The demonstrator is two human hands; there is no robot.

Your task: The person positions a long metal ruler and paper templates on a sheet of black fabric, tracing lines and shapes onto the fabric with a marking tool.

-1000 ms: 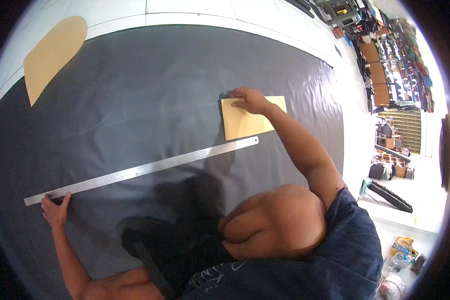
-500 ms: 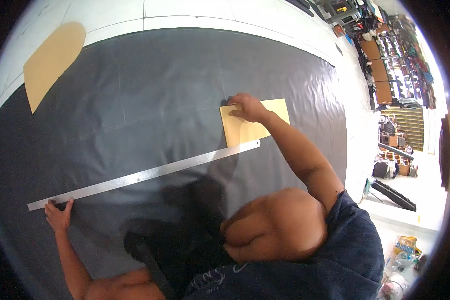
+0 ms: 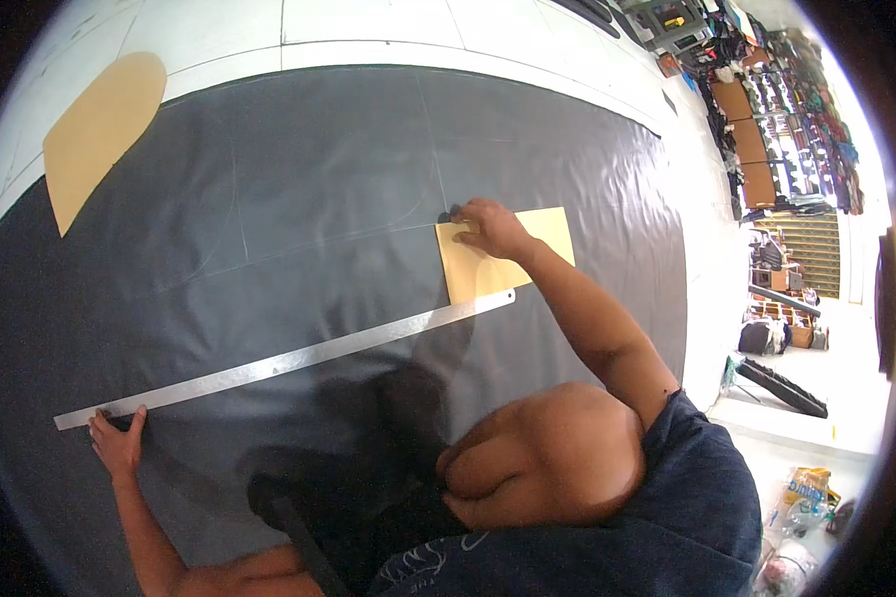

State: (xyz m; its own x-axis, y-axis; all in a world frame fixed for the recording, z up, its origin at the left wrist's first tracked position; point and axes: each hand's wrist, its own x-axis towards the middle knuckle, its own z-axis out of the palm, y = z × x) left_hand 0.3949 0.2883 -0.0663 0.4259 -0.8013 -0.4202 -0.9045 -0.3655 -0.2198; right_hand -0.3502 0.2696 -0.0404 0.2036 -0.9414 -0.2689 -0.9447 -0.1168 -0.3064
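A long metal ruler (image 3: 269,367) lies slantwise on a dark grey sheet (image 3: 319,169) spread over the floor. My left hand (image 3: 119,441) grips the ruler's lower edge near its left end, thumb and fingers apart. My right hand (image 3: 492,230) rests at the upper left corner of a yellow rectangular card (image 3: 543,239), its fingers curled; a small dark item shows at the fingertips, too small to name. The card's lower edge meets the ruler near its holed right end. Thin pale lines run over the sheet above the ruler.
A yellow card with a rounded end (image 3: 107,134) lies at the upper left, across the sheet's edge and the white tiled floor (image 3: 358,22). Full shelves (image 3: 796,129) stand at the upper right. Plastic bags (image 3: 804,497) lie at the lower right. My bent knee is near the sheet's middle.
The right end of the ruler and the rectangular card, apart at first, now meet. My right hand stays at the card's corner and my left hand on the ruler. The whole view has shifted slightly.
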